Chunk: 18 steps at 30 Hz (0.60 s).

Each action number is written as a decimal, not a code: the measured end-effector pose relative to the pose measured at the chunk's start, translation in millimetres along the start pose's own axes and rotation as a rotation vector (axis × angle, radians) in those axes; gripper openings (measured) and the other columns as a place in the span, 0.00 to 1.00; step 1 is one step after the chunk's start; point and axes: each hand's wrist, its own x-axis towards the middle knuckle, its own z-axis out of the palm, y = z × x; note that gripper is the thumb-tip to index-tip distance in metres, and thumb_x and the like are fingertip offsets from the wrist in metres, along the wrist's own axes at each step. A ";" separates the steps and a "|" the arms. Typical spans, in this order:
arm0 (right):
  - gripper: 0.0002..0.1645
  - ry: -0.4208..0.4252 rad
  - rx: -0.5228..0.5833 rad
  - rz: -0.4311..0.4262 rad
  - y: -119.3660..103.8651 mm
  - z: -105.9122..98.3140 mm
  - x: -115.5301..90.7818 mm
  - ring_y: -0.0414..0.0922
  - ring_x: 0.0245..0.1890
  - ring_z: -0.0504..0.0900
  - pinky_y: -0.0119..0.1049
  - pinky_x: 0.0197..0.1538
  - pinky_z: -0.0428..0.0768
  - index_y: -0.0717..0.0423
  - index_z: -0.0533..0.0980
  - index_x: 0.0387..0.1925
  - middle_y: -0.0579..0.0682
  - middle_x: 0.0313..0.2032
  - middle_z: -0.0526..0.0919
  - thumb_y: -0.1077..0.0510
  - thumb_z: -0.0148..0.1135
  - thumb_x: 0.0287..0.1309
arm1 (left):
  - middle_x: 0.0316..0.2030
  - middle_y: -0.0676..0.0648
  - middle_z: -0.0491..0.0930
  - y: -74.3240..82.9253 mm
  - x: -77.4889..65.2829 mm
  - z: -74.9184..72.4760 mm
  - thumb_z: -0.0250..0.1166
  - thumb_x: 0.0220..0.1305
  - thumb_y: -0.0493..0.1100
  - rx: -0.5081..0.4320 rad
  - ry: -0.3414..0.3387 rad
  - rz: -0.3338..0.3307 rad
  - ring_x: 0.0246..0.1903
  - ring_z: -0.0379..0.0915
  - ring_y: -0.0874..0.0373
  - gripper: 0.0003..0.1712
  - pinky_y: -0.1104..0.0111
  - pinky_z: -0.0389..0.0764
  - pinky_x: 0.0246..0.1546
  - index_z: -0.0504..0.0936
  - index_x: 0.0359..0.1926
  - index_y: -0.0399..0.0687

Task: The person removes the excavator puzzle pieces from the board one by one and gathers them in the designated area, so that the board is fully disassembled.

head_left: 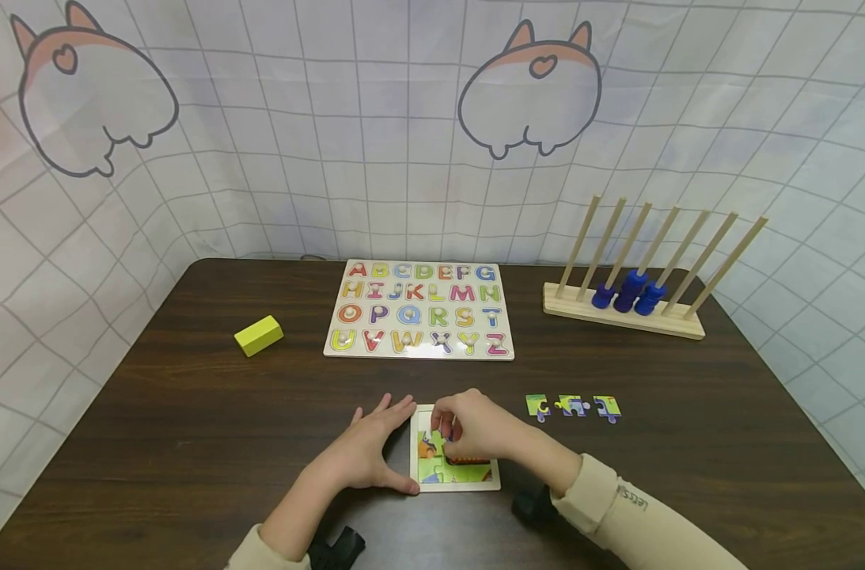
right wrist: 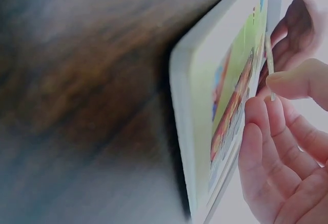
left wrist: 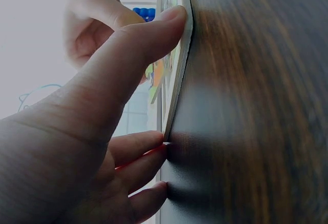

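A small jigsaw puzzle in a pale wooden tray (head_left: pixel 468 487) lies at the front middle of the table. My left hand (head_left: pixel 364 457) rests along the tray's left side, thumb at the near corner and fingers spread toward the far corner. Over the tray, my right hand (head_left: pixel 475 425) pinches a thin puzzle piece (right wrist: pixel 270 55) between thumb and fingers; the right wrist view shows it edge-on, tilted above the picture. Green pieces and a red-brown one fill the nearer part of the tray. Three loose puzzle pieces (head_left: pixel 572 405) lie in a row to the right.
Behind the tray lies an alphabet peg board (head_left: pixel 419 305). A yellow block (head_left: pixel 258 336) sits at the left. On the back right stands a wooden rack (head_left: pixel 624 313) with upright rods and several blue beads (head_left: pixel 629 290). A patterned curtain (head_left: pixel 375 158) hangs behind the table.
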 end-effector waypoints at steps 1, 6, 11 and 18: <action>0.11 0.002 0.003 0.002 0.0 -0.1 -0.2 0.37 0.20 0.71 0.27 0.25 0.73 0.55 0.76 0.29 0.45 0.22 0.75 0.66 0.67 0.40 | 0.67 0.46 0.55 0.2 0.0 -0.1 0.77 0.34 0.59 0.000 0.000 0.000 0.68 0.40 0.44 0.60 0.38 0.40 0.59 0.60 0.67 0.42; 0.11 0.013 0.022 0.005 -0.1 -1.9 -2.4 0.38 0.21 0.72 0.27 0.26 0.74 0.55 0.76 0.29 0.45 0.22 0.75 0.66 0.68 0.40 | 0.67 0.46 0.55 0.6 -0.2 -0.5 0.77 0.34 0.59 -0.002 0.000 -0.001 0.68 0.40 0.44 0.60 0.38 0.40 0.59 0.60 0.67 0.42; 0.10 0.036 0.034 0.004 3.2 -4.2 -8.1 0.38 0.21 0.72 0.27 0.26 0.74 0.55 0.77 0.29 0.45 0.21 0.75 0.66 0.68 0.41 | 0.67 0.46 0.55 0.0 -0.1 -0.2 0.77 0.34 0.59 -0.005 -0.004 -0.003 0.68 0.39 0.44 0.60 0.38 0.40 0.59 0.59 0.67 0.42; 0.10 0.071 0.050 -0.010 10.1 -8.2 -20.7 0.38 0.21 0.73 0.28 0.26 0.75 0.58 0.77 0.29 0.46 0.21 0.75 0.68 0.67 0.40 | 0.67 0.46 0.55 -0.1 0.6 0.8 0.77 0.33 0.58 -0.011 0.001 -0.009 0.68 0.39 0.44 0.60 0.39 0.40 0.59 0.59 0.67 0.42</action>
